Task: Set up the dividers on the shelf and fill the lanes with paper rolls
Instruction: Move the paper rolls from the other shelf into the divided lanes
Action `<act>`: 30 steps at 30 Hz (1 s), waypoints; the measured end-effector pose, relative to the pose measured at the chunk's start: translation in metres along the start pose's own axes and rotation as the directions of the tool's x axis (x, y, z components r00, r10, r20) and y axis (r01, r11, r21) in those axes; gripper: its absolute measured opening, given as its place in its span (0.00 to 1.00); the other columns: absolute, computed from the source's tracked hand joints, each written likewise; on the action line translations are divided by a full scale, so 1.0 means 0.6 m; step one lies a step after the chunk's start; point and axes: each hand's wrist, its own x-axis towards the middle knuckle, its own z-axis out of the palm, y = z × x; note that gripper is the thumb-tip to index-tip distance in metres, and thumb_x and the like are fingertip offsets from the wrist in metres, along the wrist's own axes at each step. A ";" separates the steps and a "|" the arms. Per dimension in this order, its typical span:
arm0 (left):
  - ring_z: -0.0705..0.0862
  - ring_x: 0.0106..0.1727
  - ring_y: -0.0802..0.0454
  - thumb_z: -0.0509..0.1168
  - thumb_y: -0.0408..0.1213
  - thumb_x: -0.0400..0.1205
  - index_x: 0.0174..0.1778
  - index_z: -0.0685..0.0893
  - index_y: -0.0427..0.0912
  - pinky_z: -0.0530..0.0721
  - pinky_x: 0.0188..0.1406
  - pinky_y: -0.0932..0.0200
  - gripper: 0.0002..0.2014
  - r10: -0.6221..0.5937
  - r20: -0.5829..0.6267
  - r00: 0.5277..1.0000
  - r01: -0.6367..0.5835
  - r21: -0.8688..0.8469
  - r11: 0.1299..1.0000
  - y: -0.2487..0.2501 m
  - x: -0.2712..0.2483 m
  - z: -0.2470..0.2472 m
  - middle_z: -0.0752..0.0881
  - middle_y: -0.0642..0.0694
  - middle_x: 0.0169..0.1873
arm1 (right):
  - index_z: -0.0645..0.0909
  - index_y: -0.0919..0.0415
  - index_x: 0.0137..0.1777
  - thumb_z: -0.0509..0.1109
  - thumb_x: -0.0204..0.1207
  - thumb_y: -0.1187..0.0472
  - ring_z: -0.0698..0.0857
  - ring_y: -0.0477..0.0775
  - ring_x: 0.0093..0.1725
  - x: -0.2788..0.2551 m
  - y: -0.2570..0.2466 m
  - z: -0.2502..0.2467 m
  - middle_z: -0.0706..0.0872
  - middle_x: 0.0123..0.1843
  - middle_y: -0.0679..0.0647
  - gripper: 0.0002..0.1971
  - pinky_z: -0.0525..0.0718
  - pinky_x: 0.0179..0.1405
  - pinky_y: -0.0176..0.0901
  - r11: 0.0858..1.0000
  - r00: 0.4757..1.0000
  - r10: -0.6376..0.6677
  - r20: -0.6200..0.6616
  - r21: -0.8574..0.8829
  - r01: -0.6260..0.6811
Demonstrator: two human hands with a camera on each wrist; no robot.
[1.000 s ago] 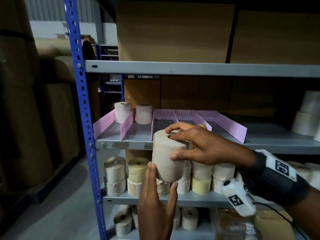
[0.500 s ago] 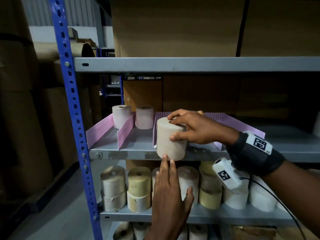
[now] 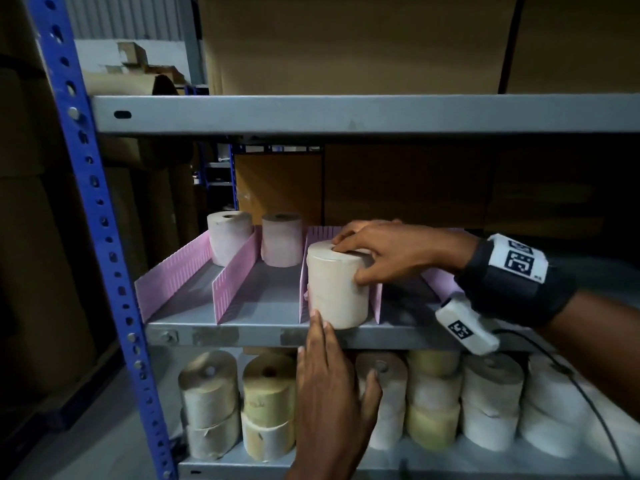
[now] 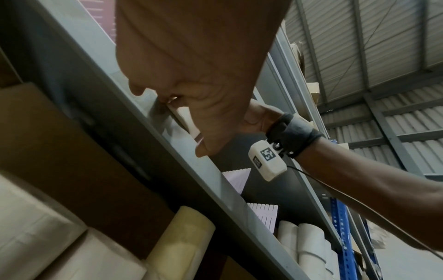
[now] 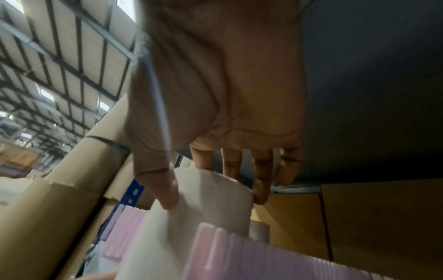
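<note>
The paper roll (image 3: 337, 289) that the person is placing stands upright at the front edge of the grey metal shelf (image 3: 263, 306), in the third lane from the left, between two pink dividers. Going from the left, a blue perforated upright (image 3: 100, 216) frames the rack, and just inside it the leftmost pink divider (image 3: 169, 282) runs from front to back. Behind it, at the back of the first lane, stands a white roll (image 3: 229, 237); the second pink divider (image 3: 237, 282) separates it from a pinkish roll (image 3: 282, 239) at the back of the second lane. The third divider (image 3: 304, 271) touches the left side of the front roll, and the fourth divider (image 3: 377, 303) stands just beside its right side. The left hand (image 3: 332, 386) reaches up from below with its fingers straight, the fingertips (image 3: 317, 318) touching the lower front of the roll near the shelf lip, gripping nothing. The right hand (image 3: 391, 251) comes in from the right and grasps the roll from above, fingers curled over its top face and thumb pressed on its side; the right wrist view shows the thumb (image 5: 165, 189) and fingers pinching the roll (image 5: 203, 208). On the shelf below, stacked paper rolls (image 3: 266, 410), white and yellowish, stand in a row. Brown cardboard boxes (image 3: 346, 43) fill the shelf above.
</note>
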 end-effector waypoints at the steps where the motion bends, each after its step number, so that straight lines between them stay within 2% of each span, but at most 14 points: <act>1: 0.71 0.81 0.31 0.67 0.52 0.76 0.81 0.69 0.25 0.76 0.74 0.30 0.43 -0.005 0.004 1.000 0.005 0.019 1.000 0.001 0.005 0.000 0.66 0.30 0.83 | 0.76 0.47 0.74 0.67 0.71 0.42 0.73 0.49 0.72 0.008 0.006 -0.003 0.73 0.75 0.49 0.30 0.76 0.69 0.59 1.000 1.000 -0.004 0.007 -0.011 0.004; 4: 0.74 0.80 0.35 0.60 0.55 0.76 0.79 0.74 0.29 0.71 0.79 0.40 0.40 0.047 -0.004 0.999 -0.047 0.082 0.995 0.006 0.014 0.005 0.73 0.34 0.80 | 0.80 0.49 0.67 0.70 0.75 0.43 0.79 0.51 0.63 0.035 0.015 -0.006 0.78 0.67 0.50 0.22 0.81 0.63 0.55 0.999 0.999 -0.022 0.027 -0.028 0.023; 6: 0.78 0.77 0.34 0.60 0.53 0.75 0.76 0.78 0.29 0.68 0.74 0.42 0.38 0.090 -0.009 0.996 -0.088 0.120 0.989 0.009 0.017 0.012 0.79 0.34 0.76 | 0.81 0.52 0.62 0.70 0.76 0.44 0.82 0.54 0.59 0.059 0.026 -0.005 0.80 0.64 0.51 0.19 0.83 0.60 0.56 1.000 0.999 -0.016 0.047 -0.026 0.018; 10: 0.81 0.74 0.33 0.62 0.51 0.73 0.72 0.83 0.31 0.70 0.72 0.42 0.35 0.114 0.009 0.993 -0.113 0.221 0.969 -0.004 0.015 0.020 0.83 0.35 0.72 | 0.79 0.56 0.70 0.69 0.78 0.45 0.80 0.58 0.66 0.104 0.057 0.002 0.78 0.69 0.55 0.24 0.79 0.68 0.57 0.998 0.993 0.068 0.098 -0.017 -0.067; 12: 0.82 0.74 0.35 0.64 0.48 0.72 0.72 0.84 0.33 0.72 0.71 0.41 0.34 0.131 0.010 0.991 -0.129 0.257 0.958 -0.013 0.015 0.023 0.84 0.36 0.71 | 0.79 0.59 0.68 0.70 0.79 0.47 0.80 0.60 0.64 0.126 0.072 0.004 0.80 0.66 0.57 0.23 0.79 0.67 0.56 0.997 0.990 0.079 0.113 -0.032 -0.076; 16: 0.83 0.72 0.36 0.64 0.40 0.73 0.71 0.85 0.36 0.74 0.70 0.41 0.29 0.157 -0.047 0.987 -0.133 0.324 0.937 -0.020 0.014 0.032 0.86 0.37 0.69 | 0.83 0.61 0.55 0.73 0.77 0.51 0.85 0.60 0.48 0.166 0.098 0.016 0.86 0.48 0.55 0.14 0.84 0.51 0.55 0.997 0.996 0.074 0.051 -0.005 -0.074; 19: 0.84 0.72 0.36 0.65 0.39 0.73 0.71 0.86 0.38 0.75 0.69 0.40 0.28 0.162 -0.080 0.984 -0.126 0.344 0.931 -0.021 0.013 0.038 0.86 0.38 0.69 | 0.83 0.61 0.55 0.72 0.77 0.48 0.82 0.57 0.43 0.192 0.117 0.024 0.84 0.45 0.52 0.16 0.78 0.42 0.46 0.994 0.997 0.081 0.019 -0.079 -0.079; 21: 0.84 0.71 0.36 0.67 0.40 0.72 0.71 0.86 0.38 0.76 0.69 0.40 0.29 0.170 -0.086 0.982 -0.130 0.350 0.928 -0.023 0.013 0.041 0.86 0.39 0.69 | 0.83 0.61 0.58 0.71 0.78 0.47 0.80 0.55 0.45 0.208 0.129 0.024 0.84 0.50 0.54 0.19 0.73 0.45 0.41 0.991 0.995 0.090 0.031 -0.101 -0.087; 24: 0.85 0.71 0.37 0.72 0.39 0.69 0.69 0.87 0.39 0.77 0.67 0.40 0.29 0.162 -0.101 0.982 -0.118 0.344 0.932 -0.024 0.013 0.044 0.87 0.39 0.68 | 0.80 0.63 0.66 0.71 0.78 0.48 0.77 0.52 0.49 0.225 0.141 0.025 0.84 0.60 0.58 0.23 0.72 0.50 0.40 0.990 0.993 0.103 0.061 -0.100 -0.096; 26: 0.85 0.70 0.37 0.75 0.37 0.65 0.68 0.88 0.39 0.78 0.66 0.40 0.31 0.149 -0.106 0.983 -0.104 0.342 0.934 -0.025 0.013 0.047 0.87 0.40 0.67 | 0.77 0.64 0.70 0.72 0.78 0.49 0.78 0.55 0.53 0.233 0.145 0.026 0.83 0.65 0.63 0.26 0.71 0.53 0.41 0.989 0.993 0.111 0.044 -0.105 -0.106; 28: 0.85 0.69 0.37 0.73 0.36 0.66 0.68 0.88 0.39 0.78 0.66 0.40 0.30 0.170 -0.119 0.978 -0.119 0.355 0.927 -0.028 0.013 0.050 0.87 0.40 0.67 | 0.74 0.64 0.75 0.72 0.78 0.49 0.79 0.60 0.64 0.241 0.147 0.026 0.79 0.71 0.64 0.29 0.74 0.61 0.44 0.984 0.990 0.133 0.037 -0.125 -0.128; 30: 0.85 0.69 0.37 0.69 0.36 0.69 0.67 0.88 0.39 0.78 0.66 0.40 0.27 0.197 -0.140 0.970 -0.132 0.376 0.917 -0.032 0.013 0.055 0.87 0.39 0.67 | 0.70 0.63 0.78 0.71 0.79 0.48 0.77 0.63 0.71 0.247 0.149 0.025 0.76 0.75 0.63 0.32 0.74 0.71 0.50 0.976 0.983 0.173 0.054 -0.146 -0.164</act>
